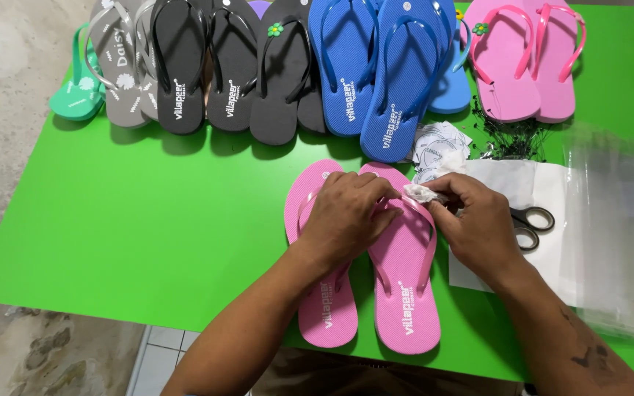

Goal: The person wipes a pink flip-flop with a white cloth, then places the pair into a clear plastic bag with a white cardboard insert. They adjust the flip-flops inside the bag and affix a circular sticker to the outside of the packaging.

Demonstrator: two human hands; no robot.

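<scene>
Pair of pink flip-flops (pixel 398 293), white print on heels, lies side by side near front edge of green table (pixel 148 220). Left hand (pixel 346 216) rests on straps, fingers curled together. Right hand (pixel 475 220) pinches crumpled white paper (pixel 421 193). Scissors (pixel 531 226) just beside.

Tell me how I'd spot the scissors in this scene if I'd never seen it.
Start at the green table and go to the pink flip-flops lying under the person's hands. Just past the right hand, on a white sheet, lie the scissors. Their dark looped handles show beside the hand, the only such tool among footwear and clear bags.
</scene>
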